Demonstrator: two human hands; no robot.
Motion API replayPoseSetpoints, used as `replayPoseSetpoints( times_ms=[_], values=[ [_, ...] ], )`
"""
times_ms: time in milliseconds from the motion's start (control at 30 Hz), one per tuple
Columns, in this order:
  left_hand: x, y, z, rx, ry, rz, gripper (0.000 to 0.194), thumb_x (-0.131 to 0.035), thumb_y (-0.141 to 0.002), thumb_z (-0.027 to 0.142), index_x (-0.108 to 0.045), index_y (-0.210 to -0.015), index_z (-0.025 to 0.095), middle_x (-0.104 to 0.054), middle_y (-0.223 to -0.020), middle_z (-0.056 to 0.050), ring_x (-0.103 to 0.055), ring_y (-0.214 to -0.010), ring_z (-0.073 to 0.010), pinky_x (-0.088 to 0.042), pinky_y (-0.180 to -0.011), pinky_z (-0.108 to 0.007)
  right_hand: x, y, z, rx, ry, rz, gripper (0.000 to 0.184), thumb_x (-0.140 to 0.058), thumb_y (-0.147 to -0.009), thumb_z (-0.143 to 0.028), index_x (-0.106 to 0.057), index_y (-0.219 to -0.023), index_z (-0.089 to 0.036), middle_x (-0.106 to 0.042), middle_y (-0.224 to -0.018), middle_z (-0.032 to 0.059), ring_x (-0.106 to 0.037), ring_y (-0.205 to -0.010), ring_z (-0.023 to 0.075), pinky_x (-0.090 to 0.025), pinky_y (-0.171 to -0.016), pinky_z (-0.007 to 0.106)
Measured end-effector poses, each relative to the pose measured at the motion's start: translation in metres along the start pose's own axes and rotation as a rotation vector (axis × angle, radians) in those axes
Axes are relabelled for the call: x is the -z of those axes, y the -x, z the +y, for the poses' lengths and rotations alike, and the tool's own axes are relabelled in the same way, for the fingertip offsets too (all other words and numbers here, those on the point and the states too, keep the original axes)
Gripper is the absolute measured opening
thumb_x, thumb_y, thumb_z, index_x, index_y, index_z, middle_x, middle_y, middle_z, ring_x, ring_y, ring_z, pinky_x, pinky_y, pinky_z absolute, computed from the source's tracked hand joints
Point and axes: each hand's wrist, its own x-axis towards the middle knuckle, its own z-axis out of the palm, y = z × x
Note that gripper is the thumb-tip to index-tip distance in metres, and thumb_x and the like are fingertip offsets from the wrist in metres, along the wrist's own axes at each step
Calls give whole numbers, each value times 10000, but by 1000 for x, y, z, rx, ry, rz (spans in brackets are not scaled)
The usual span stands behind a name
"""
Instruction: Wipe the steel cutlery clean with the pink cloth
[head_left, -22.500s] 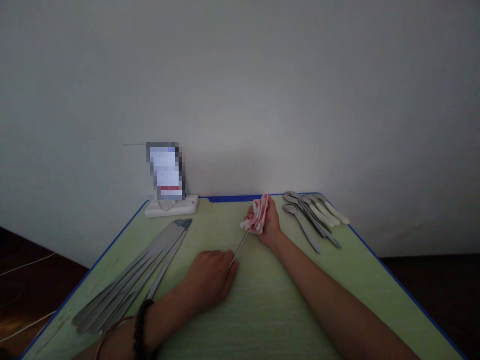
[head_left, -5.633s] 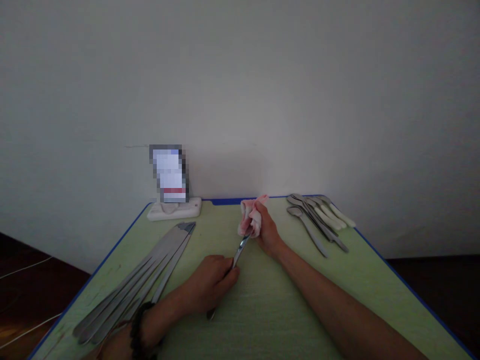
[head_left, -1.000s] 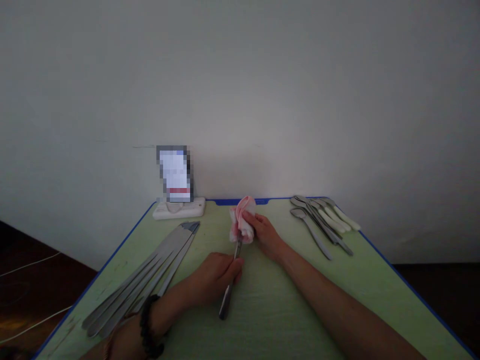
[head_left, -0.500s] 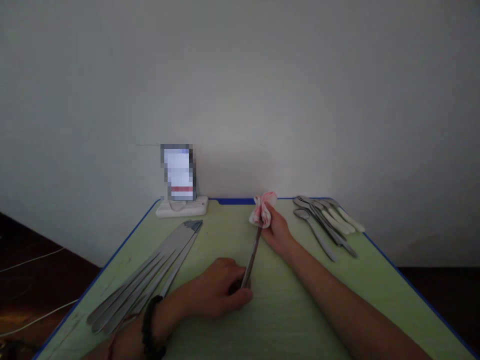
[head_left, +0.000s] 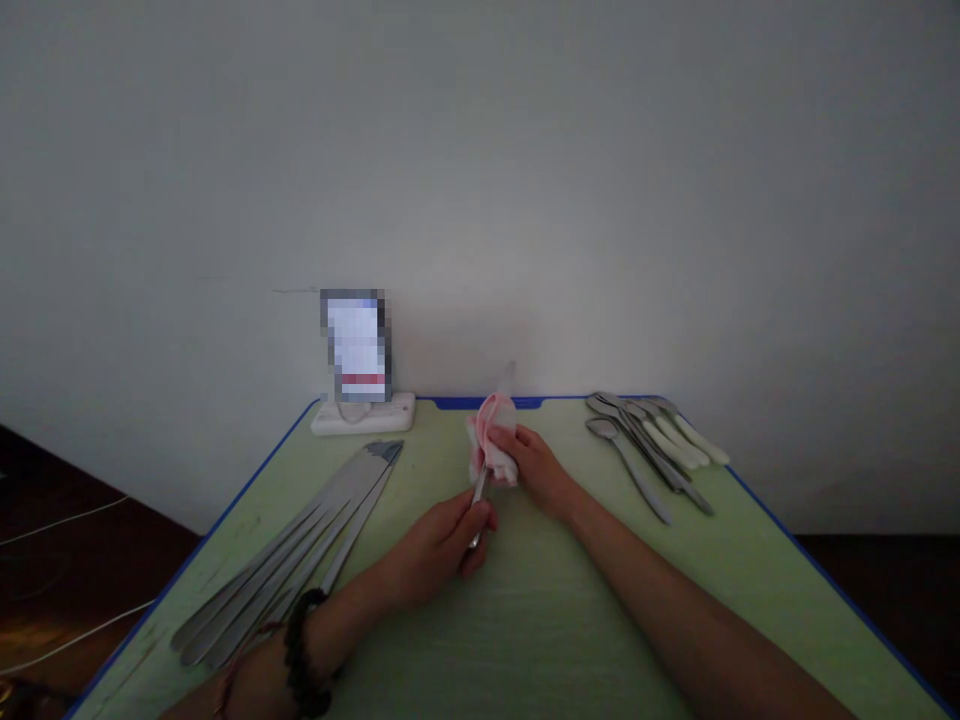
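My left hand (head_left: pixel 450 535) is closed round the handle of a metal table knife (head_left: pixel 480 490), which points away from me and tilts up. My right hand (head_left: pixel 536 465) pinches a pink and white cloth (head_left: pixel 491 440) round the blade. The blade's pale tip sticks out above the cloth; the part within the folds is hidden. Several similar table knives (head_left: pixel 300 550) lie fanned out on the green table (head_left: pixel 555 620), left of my left hand. To the right of my right hand lie several spoons (head_left: pixel 630 465), some with white handles (head_left: pixel 675 440).
A phone (head_left: pixel 358 345) with a blurred-out screen stands on a white base (head_left: pixel 364 412) at the back left. The table has a blue rim (head_left: pixel 487 403) and its far edge meets a grey wall (head_left: pixel 480 180).
My right hand has moved the cloth toward me and slightly left along the knife, baring the blade tip. My left hand has shifted slightly up and left, its grip turned on the handle.
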Motion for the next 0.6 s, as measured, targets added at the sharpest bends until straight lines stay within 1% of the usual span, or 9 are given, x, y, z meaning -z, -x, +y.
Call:
replayPoseSetpoints(
  times_ms=[67, 100, 200, 300, 367, 433, 533, 600],
  values=[
    [0, 1, 2, 30, -40, 2, 336, -282, -927, 443, -462, -808, 185, -389, -489, 83, -368, -449, -95, -326, -478, -212, 1, -2, 1, 11, -54, 45, 318, -655, -705, -456, -611, -683, -142, -605, -582, 7, -477, -492, 98, -353, -474, 225],
    [1, 2, 4, 28, -63, -18, 336, -297, -923, 446, -471, -812, 182, -400, -492, 80, -374, -451, -94, -326, -477, -212, 1, -3, 2, 15, -79, 68, 319, -653, -703, -456, -611, -674, -142, -604, -583, 9, -486, -497, 103, -360, -479, 230],
    [3, 6, 8, -49, -87, -127, 301, -354, -913, 429, -497, -860, 170, -480, -545, 61, -447, -516, -98, -373, -533, -205, 2, -6, 1, 33, -175, 130, 304, -669, -683, -444, -612, -665, -146, -591, -574, 3, -483, -495, 106, -379, -493, 243],
    [4, 8, 9, -80, -67, -187, 289, -329, -928, 399, -500, -891, 168, -552, -589, 38, -508, -585, -106, -421, -605, -207, 3, -7, -1, 58, -264, 158, 290, -686, -666, -432, -614, -691, -152, -586, -580, -2, -474, -508, 107, -388, -501, 244],
    [4, 6, 7, -74, -86, -191, 297, -305, -936, 393, -490, -864, 172, -589, -599, 23, -520, -596, -110, -431, -623, -212, 3, -7, -2, 64, -264, 149, 294, -683, -670, -436, -609, -689, -152, -582, -580, -2, -474, -508, 105, -376, -489, 237],
    [3, 4, 6, -79, -103, -176, 298, -301, -937, 397, -474, -830, 178, -616, -604, 11, -523, -592, -113, -434, -622, -215, 3, -6, -2, 50, -207, 104, 308, -669, -685, -448, -601, -666, -149, -581, -575, 2, -478, -498, 103, -354, -472, 230],
    [2, 2, 4, -83, -79, -131, 318, -284, -939, 409, -450, -781, 188, -624, -593, 2, -520, -563, -115, -438, -604, -221, 2, -3, -3, 20, -101, 25, 328, -637, -713, -466, -596, -655, -145, -600, -587, 20, -494, -497, 105, -339, -465, 229],
    [2, 1, 4, -81, -66, -107, 347, -271, -940, 421, -446, -747, 191, -615, -579, 1, -516, -550, -116, -438, -595, -222, 2, -1, -3, 9, -63, -1, 321, -630, -718, -461, -596, -674, -145, -613, -591, 25, -490, -489, 102, -341, -464, 228]
  ],
)
